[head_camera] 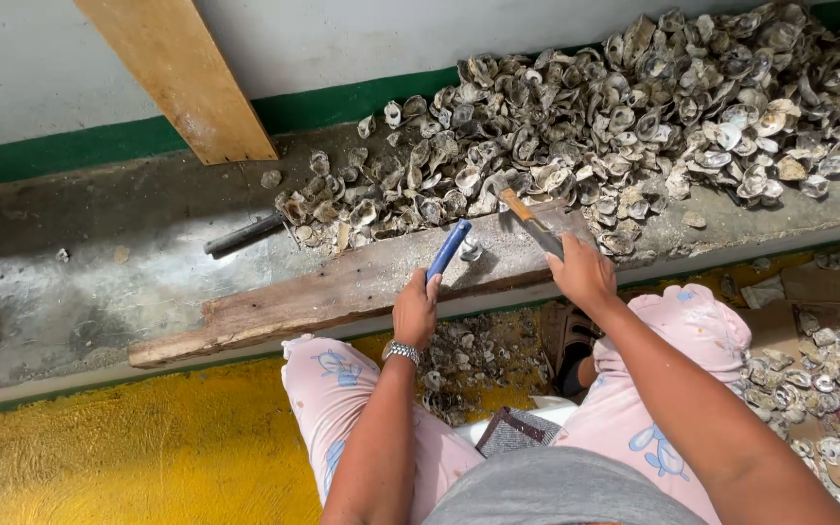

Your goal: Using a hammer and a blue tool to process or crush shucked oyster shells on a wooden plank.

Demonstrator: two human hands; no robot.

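Observation:
My left hand grips a blue-handled tool that points up onto a worn wooden plank. A small shell lies on the plank just right of the tool's tip. My right hand holds a hammer with a wooden handle; its head rests near the edge of a big heap of grey oyster shells. A metal watch is on my left wrist. My knees in pink patterned trousers are below the hands.
A dark metal rod lies on the wet concrete ledge left of the heap. A wooden board leans on the wall. More shells lie on cardboard at right and on the yellow floor between my knees.

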